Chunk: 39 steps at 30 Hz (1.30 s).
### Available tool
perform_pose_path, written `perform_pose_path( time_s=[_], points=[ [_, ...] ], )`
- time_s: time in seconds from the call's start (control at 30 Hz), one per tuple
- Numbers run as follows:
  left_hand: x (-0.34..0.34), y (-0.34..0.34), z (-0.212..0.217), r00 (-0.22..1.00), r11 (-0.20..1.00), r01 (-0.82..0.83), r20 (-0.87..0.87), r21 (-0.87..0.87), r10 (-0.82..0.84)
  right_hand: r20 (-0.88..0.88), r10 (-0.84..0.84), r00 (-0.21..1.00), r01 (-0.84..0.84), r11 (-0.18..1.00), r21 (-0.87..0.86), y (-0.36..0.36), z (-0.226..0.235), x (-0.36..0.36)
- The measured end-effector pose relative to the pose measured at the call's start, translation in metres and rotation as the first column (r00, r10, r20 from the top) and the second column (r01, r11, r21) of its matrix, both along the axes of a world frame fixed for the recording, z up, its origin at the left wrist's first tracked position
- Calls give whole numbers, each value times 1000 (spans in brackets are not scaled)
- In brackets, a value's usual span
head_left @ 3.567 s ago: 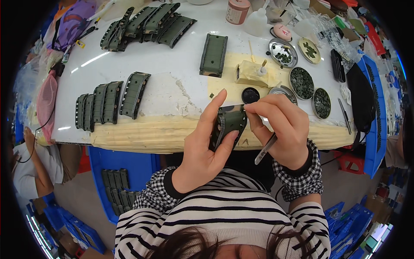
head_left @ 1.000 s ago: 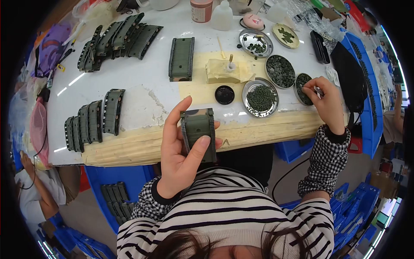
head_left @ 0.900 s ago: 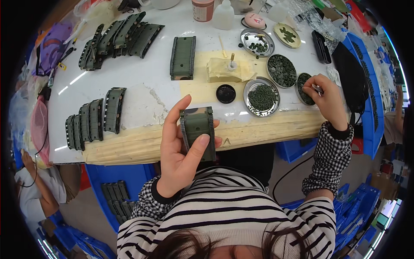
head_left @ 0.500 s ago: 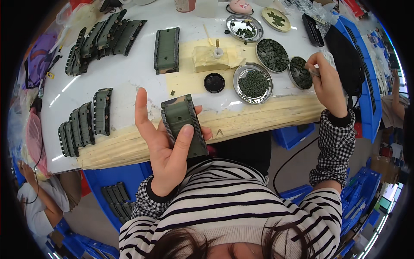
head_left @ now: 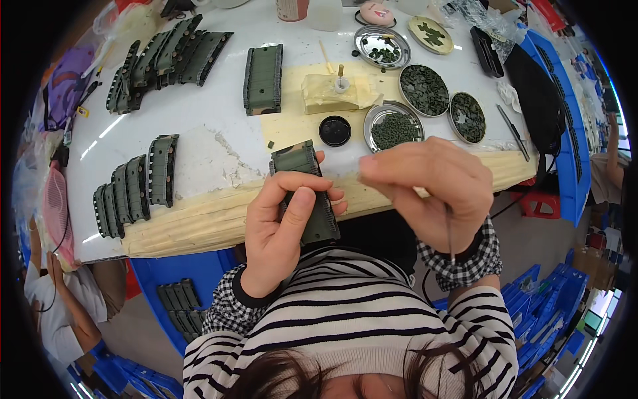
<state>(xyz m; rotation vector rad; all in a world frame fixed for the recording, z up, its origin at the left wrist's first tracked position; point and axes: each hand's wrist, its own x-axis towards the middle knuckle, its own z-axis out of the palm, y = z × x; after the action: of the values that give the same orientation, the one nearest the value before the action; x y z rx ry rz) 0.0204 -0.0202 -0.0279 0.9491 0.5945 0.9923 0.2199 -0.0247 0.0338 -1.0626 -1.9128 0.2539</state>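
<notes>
In the middle of the frame the left hand (head_left: 282,233) is clamped around a dark green camouflaged track part (head_left: 307,193), thumb laid along its face and fingers curled over its upper end, holding it tilted just above the near edge of the white table (head_left: 206,126). The right hand (head_left: 432,193), right of centre, has its fingertips pinched together on something too small to make out; a thin metal tool (head_left: 450,233) runs down across its palm. Beyond it sit round metal dishes of small dark pieces (head_left: 393,126). A single green part (head_left: 264,78) lies upper centre, with rows of similar parts (head_left: 136,186) at the left.
</notes>
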Motion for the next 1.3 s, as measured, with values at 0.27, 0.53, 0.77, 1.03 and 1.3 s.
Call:
perform_pose_path(
  time_s=[0.27,0.53,0.77,1.03,1.3],
  points=[
    [-9,8,1,976,994,63,215,-85,-43,-398,64,915,-196,933,-301,8,-19,-39],
    [-10,11,-1,996,991,-22,78,-134,33,-126,38,991,-53,991,-125,16,-22,-37],
    [-9,13,0,995,993,-76,53,-91,81,-1,-88,996,88,993,-82,12,-16,-48],
    [-9,18,4,990,993,-116,-86,-4,116,184,1,983,-15,997,77,16,-28,-38],
    [-31,24,6,927,947,-322,-195,21,319,340,55,939,-16,993,-116,8,-33,-30]
  ],
)
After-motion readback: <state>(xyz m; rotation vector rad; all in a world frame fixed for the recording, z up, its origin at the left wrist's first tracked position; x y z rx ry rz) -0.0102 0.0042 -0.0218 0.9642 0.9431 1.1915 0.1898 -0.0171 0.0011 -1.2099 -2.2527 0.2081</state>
